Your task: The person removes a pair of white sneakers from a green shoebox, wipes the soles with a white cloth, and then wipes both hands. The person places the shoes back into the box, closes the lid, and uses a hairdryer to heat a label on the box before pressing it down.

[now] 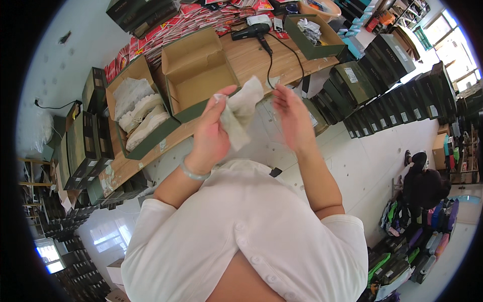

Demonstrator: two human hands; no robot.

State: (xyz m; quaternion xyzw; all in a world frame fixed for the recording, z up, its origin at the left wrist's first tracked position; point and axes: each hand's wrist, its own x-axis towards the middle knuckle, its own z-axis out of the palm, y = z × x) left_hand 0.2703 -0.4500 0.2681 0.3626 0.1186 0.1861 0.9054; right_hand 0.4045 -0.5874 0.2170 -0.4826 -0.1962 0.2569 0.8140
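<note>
My left hand point(212, 132), with a pale bangle at its wrist, is closed on a crumpled white cloth point(242, 109); the cloth hangs down past the fingers, and whether it is fabric or soft paper I cannot tell. To its right my right hand point(293, 121) is raised apart from the cloth, slightly blurred, its fingers loosely bent and nothing visible in them. Beyond both hands an open shoe box point(198, 83) with a bare brown inside stands on the wooden table point(236, 48). Left of it, another open box point(119, 132) holds pale shoes point(146, 126) and white wrapping paper point(132, 95).
A black hair dryer point(251, 32) with a trailing cord point(270, 65) lies on the table. Near it a green box point(322, 48) holds crumpled paper. Red packets point(171, 22) cover the back. Dark shoe boxes point(387, 110) are stacked at right; a person point(427, 186) is further off.
</note>
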